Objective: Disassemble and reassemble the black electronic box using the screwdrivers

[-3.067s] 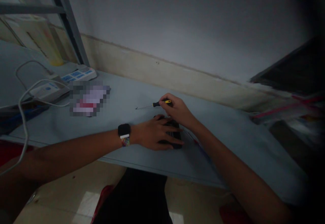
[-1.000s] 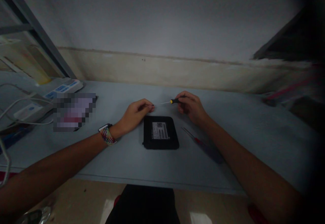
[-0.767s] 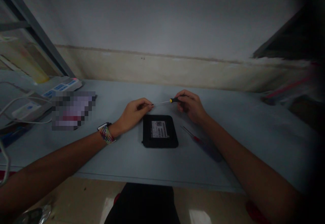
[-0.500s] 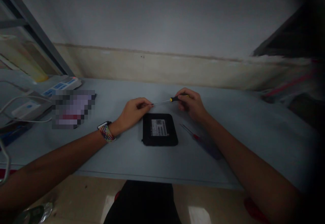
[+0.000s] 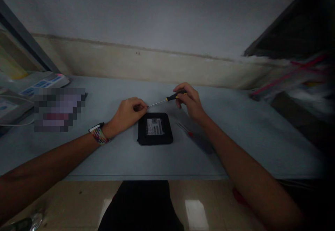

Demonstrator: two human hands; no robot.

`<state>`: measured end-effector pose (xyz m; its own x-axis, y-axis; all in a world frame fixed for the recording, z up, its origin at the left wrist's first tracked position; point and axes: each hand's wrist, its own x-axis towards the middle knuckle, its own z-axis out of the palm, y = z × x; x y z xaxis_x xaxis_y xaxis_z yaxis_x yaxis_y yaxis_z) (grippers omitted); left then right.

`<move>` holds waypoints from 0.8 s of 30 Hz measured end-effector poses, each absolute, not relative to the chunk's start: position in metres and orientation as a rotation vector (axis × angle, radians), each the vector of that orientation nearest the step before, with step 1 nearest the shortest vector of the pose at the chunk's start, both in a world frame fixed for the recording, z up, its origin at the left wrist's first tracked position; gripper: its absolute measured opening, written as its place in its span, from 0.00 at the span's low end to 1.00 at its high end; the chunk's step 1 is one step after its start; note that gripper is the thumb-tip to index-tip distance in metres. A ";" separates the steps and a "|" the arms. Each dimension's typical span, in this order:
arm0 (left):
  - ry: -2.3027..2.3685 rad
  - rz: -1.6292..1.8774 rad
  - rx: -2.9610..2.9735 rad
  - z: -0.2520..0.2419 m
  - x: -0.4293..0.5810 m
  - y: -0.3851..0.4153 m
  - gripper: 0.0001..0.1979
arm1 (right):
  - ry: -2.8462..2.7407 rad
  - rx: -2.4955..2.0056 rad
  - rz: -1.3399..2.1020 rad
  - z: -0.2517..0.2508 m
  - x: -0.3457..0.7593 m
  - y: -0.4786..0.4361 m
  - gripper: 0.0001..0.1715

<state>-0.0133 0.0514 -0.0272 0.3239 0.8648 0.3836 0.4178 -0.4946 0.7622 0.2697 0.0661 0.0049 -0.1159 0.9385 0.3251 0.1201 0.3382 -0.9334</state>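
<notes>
Screwdriver (image 5: 169,98): just beyond the black box (image 5: 155,129); judged light, rigid, its slim shaft likely slippery; grip by the handle; right hand (image 5: 192,103) clamped on handle; left hand (image 5: 128,112) pinched on the tip.

2 hands (image 5: 129,113) (image 5: 192,102), 2 tools (image 5: 172,97) (image 5: 199,143), 1 box (image 5: 168,130) with 1 label (image 5: 155,127), 1 watch (image 5: 96,127), 1 phone (image 5: 61,109), 1 power strip (image 5: 61,80), 1 desk (image 5: 117,161).

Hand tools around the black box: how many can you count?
2. The yellow-and-black screwdriver is in the right hand, its tip at the left hand; a red-and-dark-handled tool lies between the black box and right forearm. The arms may hide others.
</notes>
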 end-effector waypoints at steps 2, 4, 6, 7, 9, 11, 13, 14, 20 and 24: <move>1.128 1.086 2.038 -0.027 -0.013 0.051 0.05 | -1.431 -0.958 1.021 0.005 0.269 0.067 0.11; 1.135 1.088 2.027 -0.028 -0.013 0.051 0.05 | -1.362 -0.934 1.062 0.006 0.268 0.067 0.17; 1.146 1.088 2.023 -0.028 -0.013 0.051 0.05 | -1.329 -0.932 1.077 0.008 0.266 0.065 0.23; 1.149 1.088 2.021 -0.028 -0.013 0.051 0.05 | -1.320 -0.928 1.079 0.009 0.265 0.064 0.25; 1.148 1.090 2.015 -0.028 -0.013 0.052 0.05 | -1.306 -0.905 1.089 0.012 0.263 0.062 0.28; 1.143 1.091 2.007 -0.029 -0.014 0.053 0.06 | -1.276 -0.876 1.109 0.015 0.260 0.059 0.29; 1.141 1.093 1.975 -0.030 -0.014 0.054 0.07 | -1.238 -0.857 1.138 0.017 0.259 0.057 0.29; 1.140 1.093 1.945 -0.031 -0.014 0.054 0.08 | -1.221 -0.850 1.154 0.017 0.258 0.057 0.28; 1.113 1.099 1.813 -0.032 -0.013 0.056 0.09 | -1.159 -0.865 1.232 0.020 0.258 0.056 0.27; 1.089 1.123 1.809 -0.033 -0.013 0.056 0.09 | -1.154 -0.851 1.250 0.021 0.257 0.056 0.26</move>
<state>-0.0130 0.0562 -0.0335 0.2589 0.9165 0.3049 0.2767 -0.3728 0.8857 0.2573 0.0564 0.0210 -0.0600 0.9811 0.1841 -0.2614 0.1626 -0.9514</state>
